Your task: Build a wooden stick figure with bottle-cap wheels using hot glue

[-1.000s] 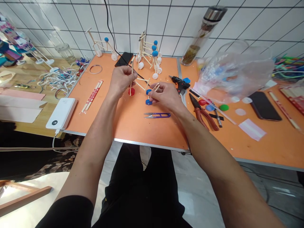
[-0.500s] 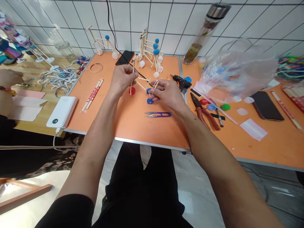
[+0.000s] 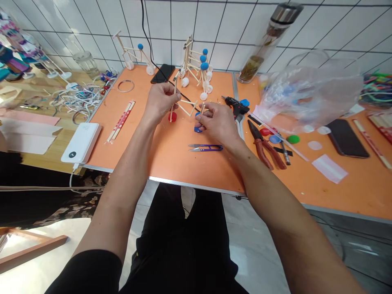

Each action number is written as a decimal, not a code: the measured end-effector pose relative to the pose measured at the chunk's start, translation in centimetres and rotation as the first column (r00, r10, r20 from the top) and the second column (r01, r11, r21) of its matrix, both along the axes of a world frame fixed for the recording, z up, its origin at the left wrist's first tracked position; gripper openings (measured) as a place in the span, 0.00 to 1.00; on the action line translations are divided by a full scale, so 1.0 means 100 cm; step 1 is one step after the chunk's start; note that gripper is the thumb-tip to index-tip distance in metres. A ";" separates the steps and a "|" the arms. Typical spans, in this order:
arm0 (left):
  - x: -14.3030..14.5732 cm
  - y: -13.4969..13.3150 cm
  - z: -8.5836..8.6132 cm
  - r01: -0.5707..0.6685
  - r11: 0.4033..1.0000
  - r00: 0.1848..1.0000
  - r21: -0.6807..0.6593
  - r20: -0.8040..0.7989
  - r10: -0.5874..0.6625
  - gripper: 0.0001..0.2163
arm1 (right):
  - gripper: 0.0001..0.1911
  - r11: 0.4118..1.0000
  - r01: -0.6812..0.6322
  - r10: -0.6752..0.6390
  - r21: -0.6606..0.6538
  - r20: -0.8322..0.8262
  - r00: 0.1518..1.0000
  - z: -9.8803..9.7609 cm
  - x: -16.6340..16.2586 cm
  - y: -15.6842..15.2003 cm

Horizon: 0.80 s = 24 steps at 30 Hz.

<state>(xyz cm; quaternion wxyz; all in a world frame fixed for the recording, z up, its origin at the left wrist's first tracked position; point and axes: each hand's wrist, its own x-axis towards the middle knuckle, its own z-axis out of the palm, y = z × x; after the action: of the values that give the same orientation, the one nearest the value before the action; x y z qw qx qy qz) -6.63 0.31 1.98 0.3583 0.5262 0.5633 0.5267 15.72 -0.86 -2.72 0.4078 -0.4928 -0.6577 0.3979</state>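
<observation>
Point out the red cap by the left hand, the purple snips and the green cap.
Red cap (image 3: 174,117): head view, middle of its visible side.
Purple snips (image 3: 206,150): head view, handle arm nearer the person.
Green cap (image 3: 293,139): head view, middle of its upper side.

Bright light shows the left hand (image 3: 161,102) and right hand (image 3: 219,122) fairly clearly, with glare on the white tiled wall (image 3: 211,24) at far left, sheen on the floor (image 3: 245,245) at near right, detail lost in black trousers (image 3: 186,245), and wide-angle stretching toward the edges.

Stick frame (image 3: 184,110) in fingers (image 3: 174,98)
</observation>
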 end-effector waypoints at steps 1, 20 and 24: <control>0.000 0.000 0.000 0.002 1.000 1.000 -0.006 -0.007 -0.002 0.12 | 0.17 1.000 -0.005 0.005 0.000 0.010 1.000 0.000 0.000 0.000; -0.001 -0.001 0.000 0.033 0.999 0.999 -0.011 -0.020 -0.033 0.11 | 0.24 0.994 -0.027 0.016 0.102 0.109 0.994 -0.006 0.000 0.009; -0.002 0.000 0.000 0.016 1.000 1.000 -0.018 -0.006 -0.016 0.12 | 0.20 0.993 -0.012 -0.003 0.115 0.134 0.991 -0.002 -0.001 0.007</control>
<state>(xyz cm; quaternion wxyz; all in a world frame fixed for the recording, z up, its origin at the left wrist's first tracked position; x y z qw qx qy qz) -6.79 0.36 2.01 0.3655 0.5290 0.5649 0.5171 15.59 -0.13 -2.92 0.3898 -0.4924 -0.7067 0.3259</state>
